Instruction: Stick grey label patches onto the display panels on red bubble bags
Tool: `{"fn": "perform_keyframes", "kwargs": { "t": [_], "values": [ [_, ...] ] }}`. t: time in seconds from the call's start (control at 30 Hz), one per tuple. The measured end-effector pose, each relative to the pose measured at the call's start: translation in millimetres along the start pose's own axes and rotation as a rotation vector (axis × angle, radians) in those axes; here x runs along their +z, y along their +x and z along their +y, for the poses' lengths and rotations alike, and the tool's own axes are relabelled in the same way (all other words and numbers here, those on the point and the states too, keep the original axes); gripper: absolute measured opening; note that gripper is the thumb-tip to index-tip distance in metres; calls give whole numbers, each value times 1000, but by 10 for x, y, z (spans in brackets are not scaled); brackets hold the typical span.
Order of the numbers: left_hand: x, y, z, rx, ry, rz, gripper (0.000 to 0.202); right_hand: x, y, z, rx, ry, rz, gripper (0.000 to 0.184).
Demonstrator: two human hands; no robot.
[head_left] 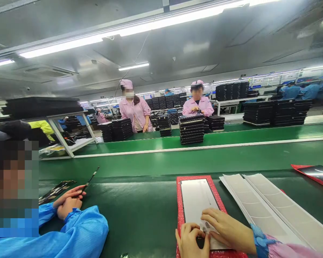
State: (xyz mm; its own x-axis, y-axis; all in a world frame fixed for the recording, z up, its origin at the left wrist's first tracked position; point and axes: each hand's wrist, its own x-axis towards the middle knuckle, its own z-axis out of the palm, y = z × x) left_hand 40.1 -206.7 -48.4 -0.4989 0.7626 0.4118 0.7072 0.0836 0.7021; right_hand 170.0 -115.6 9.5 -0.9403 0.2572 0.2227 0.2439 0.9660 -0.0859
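Note:
A flat white panel with a black border (196, 197) lies on a red bubble-wrap sheet (179, 208) at the lower right of centre. Over its near end my left hand (191, 240) is bent, thumb and forefinger brought together; whatever they pinch is too small to make out. My right hand (228, 227) reaches in from the right, fingers stretched out across the panel, thumb close to the left fingertips. Small grey marks show on the white surface between the hands. Beside my right wrist lie long white strip sheets (258, 200) with pale grey rectangles.
A co-worker in a blue sleeve (80, 233) sits at left, holding a thin dark strip (90, 179). Another red wrapped dark panel (317, 173) lies far right. Across the green bench (140, 200), stacks of black trays (191, 129) stand near two people in pink.

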Motion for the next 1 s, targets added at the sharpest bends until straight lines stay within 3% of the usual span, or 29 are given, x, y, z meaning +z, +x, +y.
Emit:
{"fn": "perform_keyframes", "kwargs": {
  "t": [0.1, 0.27, 0.6, 0.8, 1.0],
  "values": [
    [17, 14, -48, 43, -71, -8, 15, 70, -161, -41, 282, 344, -21, 49],
    [49, 5, -150, 165, -166, -27, 14, 209, -264, -39, 432, 571, 7, 51],
    [19, -20, -80, 175, -24, -130, 15, 202, -254, -45, 452, 615, 51, 49],
    [28, -36, -42, 149, 122, -111, 12, 173, -252, -45, 441, 657, 90, 48],
    [3, 30, -123, 186, 26, -176, 13, 129, -264, -41, 400, 727, 144, 42]
  ]
}}
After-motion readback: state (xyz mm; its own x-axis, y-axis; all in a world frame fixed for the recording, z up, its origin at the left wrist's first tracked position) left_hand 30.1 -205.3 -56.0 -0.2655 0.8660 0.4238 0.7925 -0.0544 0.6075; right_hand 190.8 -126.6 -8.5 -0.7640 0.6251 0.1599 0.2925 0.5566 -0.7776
